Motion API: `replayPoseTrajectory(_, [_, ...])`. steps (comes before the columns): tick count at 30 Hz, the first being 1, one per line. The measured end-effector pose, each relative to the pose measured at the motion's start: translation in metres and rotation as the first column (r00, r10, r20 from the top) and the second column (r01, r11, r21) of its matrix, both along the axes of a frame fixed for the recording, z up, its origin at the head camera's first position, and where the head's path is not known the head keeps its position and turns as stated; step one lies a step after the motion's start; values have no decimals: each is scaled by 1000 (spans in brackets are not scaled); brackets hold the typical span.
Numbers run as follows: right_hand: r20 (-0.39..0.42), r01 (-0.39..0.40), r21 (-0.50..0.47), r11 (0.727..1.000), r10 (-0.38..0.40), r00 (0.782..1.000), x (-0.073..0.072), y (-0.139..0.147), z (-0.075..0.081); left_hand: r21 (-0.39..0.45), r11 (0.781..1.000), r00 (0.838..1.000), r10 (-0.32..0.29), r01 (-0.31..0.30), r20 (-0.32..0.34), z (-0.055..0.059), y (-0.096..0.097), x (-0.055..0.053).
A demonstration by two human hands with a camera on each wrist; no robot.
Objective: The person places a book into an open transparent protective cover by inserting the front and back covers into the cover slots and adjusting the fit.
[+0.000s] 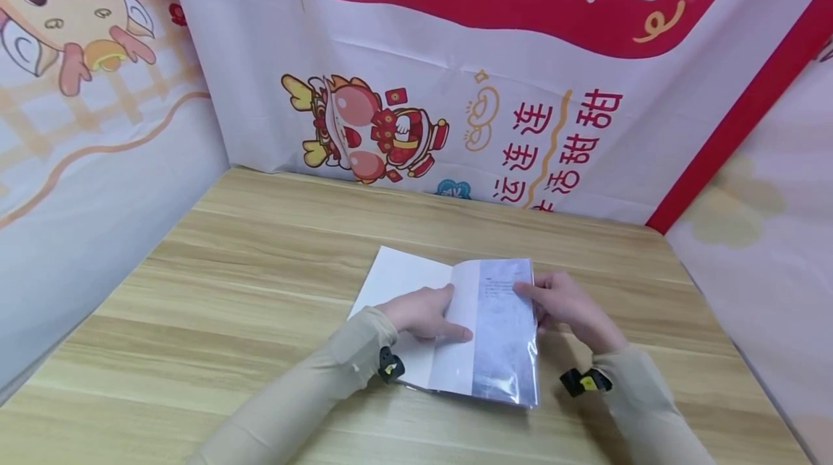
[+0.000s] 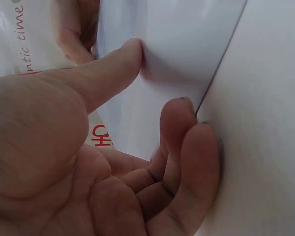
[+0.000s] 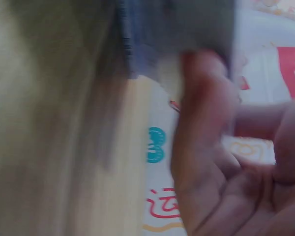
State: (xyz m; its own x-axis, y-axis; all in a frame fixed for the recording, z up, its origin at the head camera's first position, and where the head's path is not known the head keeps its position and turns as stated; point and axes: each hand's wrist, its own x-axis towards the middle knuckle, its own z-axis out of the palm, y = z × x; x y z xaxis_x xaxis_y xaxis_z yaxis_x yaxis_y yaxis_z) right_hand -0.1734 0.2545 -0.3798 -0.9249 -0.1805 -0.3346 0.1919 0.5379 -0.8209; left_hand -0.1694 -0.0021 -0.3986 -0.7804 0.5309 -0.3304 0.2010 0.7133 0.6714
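An open book (image 1: 504, 349) lies on the table, a blank white page on its left and a bluish printed panel with small text on its right. Its right edge shines like clear plastic. My left hand (image 1: 426, 313) rests across the middle of the book. In the left wrist view, the left thumb (image 2: 120, 61) touches one page while bent fingertips (image 2: 199, 147) touch the facing white page. At the book's upper right edge, my right hand (image 1: 566, 306) pinches the side. The right wrist view is blurred but has the right hand (image 3: 211, 132) against the book's edge (image 3: 187, 29).
The wooden tabletop (image 1: 215, 291) extends around the book. A printed cloth (image 1: 403, 38) with cartoon figures and red lettering hangs behind the table, and more cloth (image 1: 97, 161) stands along the left side. Each wrist wears a black strap (image 1: 390, 365).
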Motion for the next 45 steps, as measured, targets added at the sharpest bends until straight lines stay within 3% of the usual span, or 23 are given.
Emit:
replayPoseTrajectory(2, [21,-90,-11,996,90,996,3,3,7,-1,1000,1000,1,-1,-5,0,0,0])
replayPoseTrajectory(6, [43,-252,-23,967,253,967,10,8,20,-3,1000,1000,6,-6,0,0,0,1])
replayPoseTrajectory(10, [25,-298,-8,954,298,954,16,5,27,2,1000,1000,12,-12,5,-1,0,2])
replayPoseTrajectory(18, [-45,-230,24,973,231,972,16,-4,23,12,1000,1000,10,-11,15,0,-3,2])
replayPoseTrajectory(23, [-98,-152,0,988,151,984,15,-9,18,15,1000,1000,2,-3,6,8,-6,2])
replayPoseTrajectory(27, [-133,-80,2,997,80,988,15,-14,16,38,999,996,29,-26,-90,18,-8,1])
replayPoseTrajectory(31, [-153,-46,29,999,49,987,16,-19,17,105,993,981,72,-54,-180,26,-7,0])
replayPoseTrajectory(34, [-164,-20,26,999,24,986,18,-21,19,201,978,976,96,-57,-193,31,-5,1])
replayPoseTrajectory(39, [-211,43,-23,999,-47,976,20,-24,20,364,929,974,142,-70,-175,37,0,7])
replayPoseTrajectory(45, [-285,76,-105,992,-104,953,23,-30,18,433,900,964,162,-57,-209,47,6,18])
